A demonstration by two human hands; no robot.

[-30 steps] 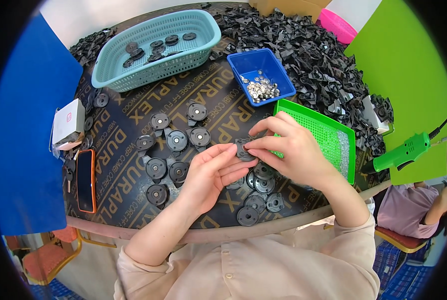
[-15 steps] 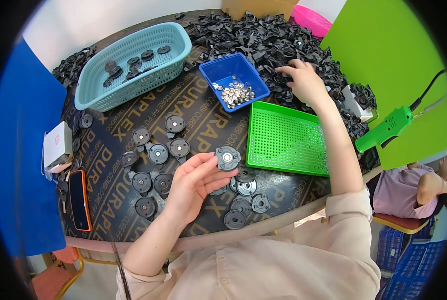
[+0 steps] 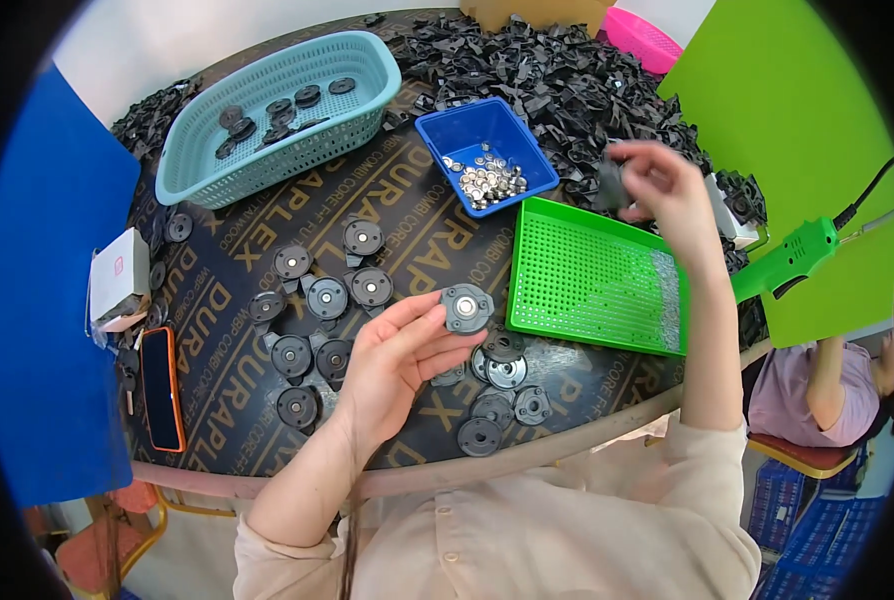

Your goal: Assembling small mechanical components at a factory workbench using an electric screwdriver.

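Between the thumb and fingers of my left hand (image 3: 397, 355) is a round dark grey plastic part (image 3: 456, 318) with a silver metal centre, its face turned up. My right hand (image 3: 667, 190), a little blurred, pinches a black plastic piece (image 3: 613, 186) above the far end of the green perforated tray (image 3: 592, 285). Behind that piece spreads a large heap of similar black pieces (image 3: 567, 85). On the table left of my left hand lie several round dark parts (image 3: 326, 298) with tabs. More discs (image 3: 480, 437) lie loosely grouped near the table's front edge.
A blue bin (image 3: 437, 135) holds small silver metal pieces (image 3: 492, 185). At the far left stands a light blue basket (image 3: 267, 180) with several dark discs. An orange-edged phone (image 3: 162, 390) and white box (image 3: 120, 275) lie left. A green electric screwdriver (image 3: 792, 255) hangs right; another person (image 3: 817, 390) sits beyond.
My right hand has drawn back from the heap toward me and to the right, now with a black plastic piece in it. My left hand keeps its hold on the round part.
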